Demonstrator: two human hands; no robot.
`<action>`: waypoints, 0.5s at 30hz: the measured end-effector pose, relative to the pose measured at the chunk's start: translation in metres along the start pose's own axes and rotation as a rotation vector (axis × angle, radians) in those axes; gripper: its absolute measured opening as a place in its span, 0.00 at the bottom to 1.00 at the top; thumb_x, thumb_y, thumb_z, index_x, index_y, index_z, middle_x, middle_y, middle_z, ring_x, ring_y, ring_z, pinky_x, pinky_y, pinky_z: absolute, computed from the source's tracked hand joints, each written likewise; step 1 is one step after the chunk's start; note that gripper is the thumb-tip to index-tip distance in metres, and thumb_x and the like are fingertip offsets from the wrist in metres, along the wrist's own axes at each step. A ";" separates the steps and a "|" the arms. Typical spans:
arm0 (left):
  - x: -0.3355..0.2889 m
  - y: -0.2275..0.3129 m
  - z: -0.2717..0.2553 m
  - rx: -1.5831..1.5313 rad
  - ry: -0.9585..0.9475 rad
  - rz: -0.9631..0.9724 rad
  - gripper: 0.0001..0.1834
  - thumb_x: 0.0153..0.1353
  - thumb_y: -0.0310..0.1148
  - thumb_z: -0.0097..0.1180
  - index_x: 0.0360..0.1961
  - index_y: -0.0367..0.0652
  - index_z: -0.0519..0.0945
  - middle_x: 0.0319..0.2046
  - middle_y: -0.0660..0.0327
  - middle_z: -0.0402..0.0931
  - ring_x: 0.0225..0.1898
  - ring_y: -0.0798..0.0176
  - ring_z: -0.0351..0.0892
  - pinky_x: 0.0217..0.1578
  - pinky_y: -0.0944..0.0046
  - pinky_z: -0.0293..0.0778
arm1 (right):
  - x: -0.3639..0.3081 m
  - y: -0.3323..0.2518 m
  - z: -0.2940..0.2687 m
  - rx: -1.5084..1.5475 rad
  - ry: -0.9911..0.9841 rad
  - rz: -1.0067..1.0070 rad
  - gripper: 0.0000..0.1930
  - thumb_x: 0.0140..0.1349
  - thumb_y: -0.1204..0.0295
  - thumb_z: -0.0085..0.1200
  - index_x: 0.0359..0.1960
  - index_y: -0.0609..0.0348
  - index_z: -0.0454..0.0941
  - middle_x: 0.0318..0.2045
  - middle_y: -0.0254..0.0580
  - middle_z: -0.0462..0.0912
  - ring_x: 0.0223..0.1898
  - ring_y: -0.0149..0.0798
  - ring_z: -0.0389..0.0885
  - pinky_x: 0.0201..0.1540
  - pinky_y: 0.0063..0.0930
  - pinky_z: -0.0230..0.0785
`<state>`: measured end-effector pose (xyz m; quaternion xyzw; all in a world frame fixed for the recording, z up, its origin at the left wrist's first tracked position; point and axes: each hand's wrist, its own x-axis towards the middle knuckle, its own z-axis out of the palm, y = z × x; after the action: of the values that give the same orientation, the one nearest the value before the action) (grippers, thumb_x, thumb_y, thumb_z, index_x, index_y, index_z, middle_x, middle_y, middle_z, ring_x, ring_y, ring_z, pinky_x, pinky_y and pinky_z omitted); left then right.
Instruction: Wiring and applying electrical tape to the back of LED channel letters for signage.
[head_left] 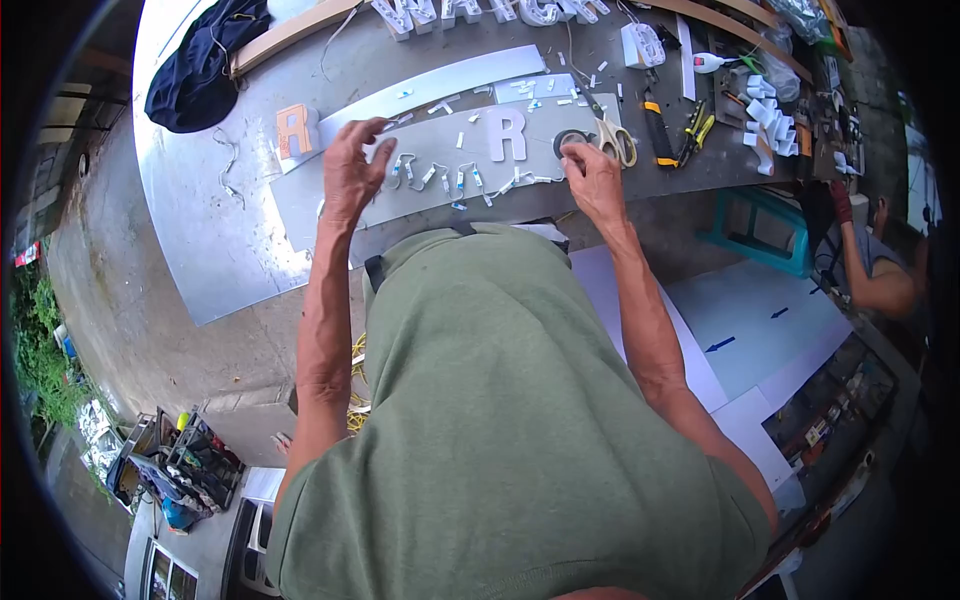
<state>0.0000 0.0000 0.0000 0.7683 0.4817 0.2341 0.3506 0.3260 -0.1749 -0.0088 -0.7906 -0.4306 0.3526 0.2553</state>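
My left hand (352, 168) hovers over the near left of a grey sheet (425, 142), thumb apart from its curved fingers, with nothing visible in it. Beside it a wired string of small white LED modules (440, 178) lies in a zigzag on the sheet. My right hand (596, 182) is at the sheet's right part, thumb and forefinger brought together; what they hold, if anything, I cannot make out. Just beyond its fingertips sits a roll of black tape (570, 138). Between the hands lies a white letter-shaped piece (494, 138). Beige-handled scissors (624, 150) rest right of the tape.
An orange-faced letter block (297, 132) and dark cloth (205, 65) are on the left. White block letters (480, 12) line the back. A yellow-black cutter knife (658, 135), pliers (697, 128) and curled white strips (768, 125) lie right. Beyond is a teal stool (765, 225); another person (885, 275) is at far right.
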 end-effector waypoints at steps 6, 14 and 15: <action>-0.019 0.024 0.041 0.010 -0.330 0.234 0.22 0.50 0.30 0.72 0.48 0.45 0.83 0.43 0.58 0.82 0.46 0.54 0.80 0.46 0.57 0.77 | -0.029 0.006 0.012 -0.184 0.040 -0.124 0.21 0.56 0.77 0.64 0.53 0.54 0.79 0.43 0.44 0.77 0.42 0.51 0.82 0.45 0.43 0.74; -0.022 0.030 0.050 0.119 -0.411 0.277 0.24 0.50 0.31 0.71 0.50 0.45 0.82 0.46 0.59 0.79 0.51 0.52 0.75 0.52 0.55 0.73 | -0.035 0.010 0.025 -0.209 0.119 -0.154 0.21 0.56 0.77 0.64 0.54 0.54 0.79 0.42 0.44 0.75 0.42 0.51 0.81 0.44 0.44 0.74; -0.022 0.032 0.050 0.099 -0.417 0.285 0.23 0.50 0.32 0.71 0.50 0.45 0.82 0.45 0.59 0.80 0.51 0.52 0.75 0.52 0.55 0.73 | -0.035 0.010 0.026 -0.188 0.118 -0.149 0.22 0.57 0.77 0.64 0.55 0.53 0.78 0.41 0.44 0.75 0.42 0.51 0.81 0.44 0.44 0.74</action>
<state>0.0441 -0.0447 -0.0082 0.8763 0.2967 0.0937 0.3678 0.2969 -0.2075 -0.0200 -0.7963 -0.5034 0.2435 0.2305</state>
